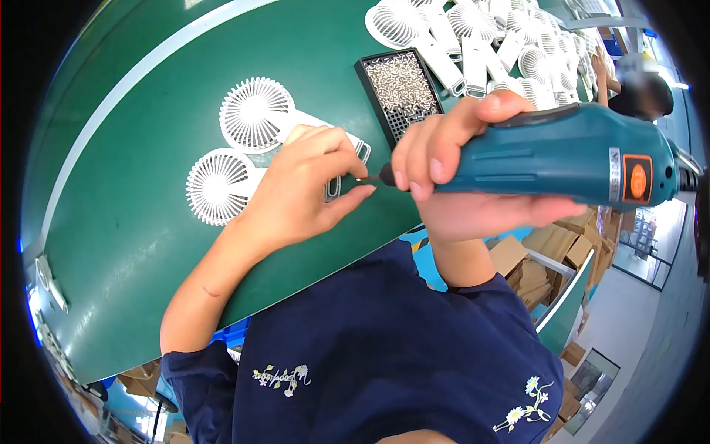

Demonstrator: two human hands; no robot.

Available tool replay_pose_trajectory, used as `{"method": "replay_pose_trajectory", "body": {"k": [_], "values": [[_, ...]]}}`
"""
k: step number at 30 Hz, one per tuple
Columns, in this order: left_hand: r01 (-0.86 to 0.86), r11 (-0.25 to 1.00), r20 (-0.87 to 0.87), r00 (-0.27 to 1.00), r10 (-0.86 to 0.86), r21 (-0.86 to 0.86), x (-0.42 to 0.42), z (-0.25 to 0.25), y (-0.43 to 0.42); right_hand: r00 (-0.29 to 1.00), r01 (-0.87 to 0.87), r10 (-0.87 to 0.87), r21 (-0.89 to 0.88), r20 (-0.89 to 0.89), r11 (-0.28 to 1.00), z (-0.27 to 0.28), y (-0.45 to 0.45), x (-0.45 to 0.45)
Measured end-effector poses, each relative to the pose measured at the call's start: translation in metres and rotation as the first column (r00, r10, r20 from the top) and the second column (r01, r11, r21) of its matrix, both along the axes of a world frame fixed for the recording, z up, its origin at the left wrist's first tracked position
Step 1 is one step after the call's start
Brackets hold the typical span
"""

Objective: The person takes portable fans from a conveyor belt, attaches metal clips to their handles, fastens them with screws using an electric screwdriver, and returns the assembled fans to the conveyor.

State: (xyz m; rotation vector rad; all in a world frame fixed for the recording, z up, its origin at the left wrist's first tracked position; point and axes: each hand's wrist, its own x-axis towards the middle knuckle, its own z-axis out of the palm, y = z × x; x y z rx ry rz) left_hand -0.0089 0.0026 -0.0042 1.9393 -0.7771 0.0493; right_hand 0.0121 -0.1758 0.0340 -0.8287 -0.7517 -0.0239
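My right hand is wrapped round a teal electric screwdriver, held level with its bit pointing left. The bit's end lies between the thumb and index finger of my left hand, which are curled in a loose pinch. Whatever small piece is at the bit's tip is too small to name. Two white handheld fans lie side by side on the green table: the upper fan and the lower fan. My left hand covers much of the lower fan's handle; its metal loop end shows beside my fingers.
A black tray full of small screws sits beyond my right hand. Many white fans are heaped at the back right, where another person is near. Cardboard boxes stand off the table's right side.
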Motion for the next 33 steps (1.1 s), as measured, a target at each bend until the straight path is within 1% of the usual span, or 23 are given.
{"method": "replay_pose_trajectory", "body": {"k": [2,3,4,5,6,8,10,12,13,14,15,17,18,20,21,24,26,27,28,29,30,32,33], "values": [[-0.026,1.0,0.008,1.0,0.025,0.014,-0.001,-0.001,-0.002,0.997,0.067,-0.065,-0.057,0.036,0.996,-0.005,0.003,-0.001],[-0.055,0.998,0.021,0.998,0.054,0.027,-0.001,-0.001,-0.003,0.87,0.394,-0.343,0.081,-0.354,0.916,0.004,0.029,-0.023],[-0.059,0.998,0.013,0.998,0.059,-0.011,-0.001,-0.001,-0.004,0.895,0.341,-0.302,0.065,-0.329,0.938,0.004,0.031,-0.022],[-0.063,0.998,0.006,0.998,0.063,-0.01,-0.001,0.0,-0.005,0.916,0.287,-0.26,0.048,-0.305,0.957,0.003,0.03,-0.02],[-0.068,0.998,0.0,0.998,0.068,-0.009,-0.002,0.0,-0.005,0.982,0.174,-0.164,0.111,-0.097,0.979,-0.009,0.033,-0.009],[-0.065,0.998,0.005,0.998,0.066,-0.007,-0.002,0.0,-0.008,0.971,0.196,-0.188,0.045,-0.15,0.98,-0.01,0.034,-0.012],[-0.066,0.997,0.004,0.998,0.066,-0.051,-0.002,0.002,-0.001,0.974,0.184,-0.178,0.03,-0.14,0.982,-0.008,0.042,-0.011],[-0.065,0.995,-0.012,0.998,0.064,-0.078,-0.002,0.001,0.0,0.947,0.239,-0.249,-0.073,-0.202,0.968,-0.006,0.043,-0.012],[-0.05,0.992,-0.047,0.998,0.045,-0.115,-0.002,-0.001,0.001,0.953,0.231,-0.229,-0.013,-0.2,0.973,-0.005,0.045,-0.011],[-0.038,0.987,-0.083,0.996,0.026,-0.153,-0.001,-0.002,0.003,0.953,0.229,-0.227,-0.013,-0.2,0.973,-0.004,0.046,-0.01],[-0.04,0.987,-0.084,0.996,0.028,-0.153,-0.001,-0.002,0.004,0.943,0.23,-0.226,-0.013,-0.244,0.973,-0.004,0.047,-0.011],[-0.032,0.977,-0.201,0.98,-0.011,-0.211,0.001,0.002,0.009,0.92,0.207,-0.208,-0.039,-0.333,0.978,0.002,0.048,-0.014],[-0.016,0.973,-0.252,0.967,-0.043,-0.228,0.003,0.004,0.012,0.92,0.206,-0.208,-0.04,-0.333,0.978,0.001,0.048,-0.013],[-0.032,0.967,-0.269,0.962,-0.038,-0.251,0.004,0.005,0.011,0.929,0.253,-0.257,-0.048,-0.265,0.966,-0.004,0.05,-0.01],[-0.048,0.961,-0.282,0.959,-0.032,-0.274,0.004,0.006,0.011,0.931,0.248,-0.251,-0.046,-0.266,0.968,-0.004,0.051,-0.01],[-0.074,0.948,-0.268,0.963,-0.012,-0.311,0.004,0.001,0.011,0.928,0.24,-0.251,-0.073,-0.274,0.968,-0.003,0.052,-0.012],[-0.084,0.937,-0.278,0.96,-0.015,-0.34,0.005,0.0,0.008,0.928,0.233,-0.278,-0.195,-0.249,0.953,-0.004,0.049,-0.012],[-0.087,0.925,-0.288,0.957,-0.025,-0.369,0.005,-0.001,0.007,0.929,0.228,-0.274,-0.196,-0.251,0.954,-0.004,0.051,-0.013],[-0.092,0.925,-0.29,0.957,-0.02,-0.369,0.004,0.0,0.008,0.913,0.273,-0.314,-0.183,-0.26,0.945,-0.005,0.055,-0.014],[-0.084,0.932,-0.277,0.961,-0.019,-0.352,0.004,0.001,0.008,0.896,0.318,-0.354,-0.17,-0.268,0.933,-0.005,0.058,-0.014],[-0.075,0.94,-0.265,0.964,-0.017,-0.334,0.004,0.001,0.011,0.897,0.314,-0.351,-0.171,-0.268,0.934,-0.003,0.06,-0.015],[-0.068,0.942,-0.256,0.966,-0.019,-0.327,0.005,0.0,0.012,0.87,0.317,-0.444,-0.445,-0.215,0.838,0.004,0.056,-0.015],[-0.063,0.946,-0.247,0.969,-0.019,-0.318,0.005,0.0,0.013,0.874,0.311,-0.436,-0.444,-0.214,0.841,-0.003,0.054,-0.011]]}}
